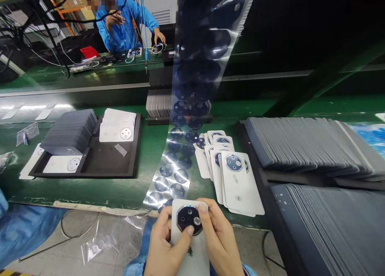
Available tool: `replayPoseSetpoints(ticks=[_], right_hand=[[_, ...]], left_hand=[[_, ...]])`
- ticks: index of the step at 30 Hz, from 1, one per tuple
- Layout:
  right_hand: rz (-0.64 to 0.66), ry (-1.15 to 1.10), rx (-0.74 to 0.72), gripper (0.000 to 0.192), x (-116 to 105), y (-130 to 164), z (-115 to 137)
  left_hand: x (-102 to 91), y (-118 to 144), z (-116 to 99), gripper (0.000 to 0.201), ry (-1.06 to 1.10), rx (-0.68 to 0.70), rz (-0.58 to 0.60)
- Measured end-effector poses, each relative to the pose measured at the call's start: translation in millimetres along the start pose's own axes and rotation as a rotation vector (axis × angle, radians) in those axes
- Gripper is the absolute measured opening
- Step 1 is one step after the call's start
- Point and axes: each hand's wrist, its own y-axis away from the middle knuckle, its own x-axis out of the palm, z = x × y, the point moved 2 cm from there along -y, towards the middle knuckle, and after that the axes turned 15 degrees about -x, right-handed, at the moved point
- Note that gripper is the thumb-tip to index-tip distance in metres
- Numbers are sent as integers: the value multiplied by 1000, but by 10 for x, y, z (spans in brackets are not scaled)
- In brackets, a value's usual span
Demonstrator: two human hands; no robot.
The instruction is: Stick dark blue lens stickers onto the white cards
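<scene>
Green bench (99, 190) takes up most of the view. Right side: big black tray (261, 183) packed with rows of grey panels (300, 144), leaning on each other. Clear film strip (198, 73) with dark round pieces hangs down mid-view, lower end lying on the bench. Smaller black tray (108, 160) at left, part filled with grey and white panels. Loose pile of white panels (245, 192) just beside the right tray, fanned and uneven; a bump from a sleeve or the right hand could probably slide it.

Left hand (168, 244) and right hand (221, 240) both grasp one white panel (195, 264), fingers behind, thumbs on the front. Panel is at the bench's near edge, partly out over the floor, so a loosened hold could drop it. Film end is close by; might snag on a sleeve.

Dark camera-shaped disc (185, 218) on the panel's upper part: left thumb at its lower edge, right thumb at its upper right. Uneven thumb pressure could shift, lift or smudge it; can't tell how firmly it's fixed. Tiny dark marks (190, 251) below it, unreadable
</scene>
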Motion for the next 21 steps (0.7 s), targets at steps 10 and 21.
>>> replayPoseSetpoints(ticks=[10,21], right_hand=[[184,-324,148,32,31,11,-100],[-313,570,-45,96,-1167,-731,-326]], left_hand=[[-150,-72,-210,35,-162,110,28],[-1646,-1268,-1572,35,-945,682,-638]])
